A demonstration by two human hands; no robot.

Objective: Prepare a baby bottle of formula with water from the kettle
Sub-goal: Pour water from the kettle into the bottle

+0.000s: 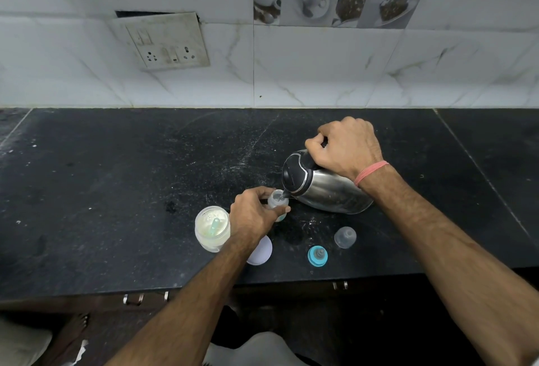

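While the steel kettle (326, 187) is gripped by the right hand (345, 146) and tilted, the baby bottle (277, 200) is held upright on the desk (116, 190) by the left hand (252, 215). Because the spout sits just over a narrow mouth, hot water may be spilled onto the fingers (284, 210) if tilt is increased.

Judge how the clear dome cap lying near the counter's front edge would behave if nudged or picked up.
The cap looks like thin clear plastic, so probably very light and easily sent skidding on the smooth counter. It seems to sit on its open rim, so tipping looks unlikely. Knocked onto its side, its round shape might roll.
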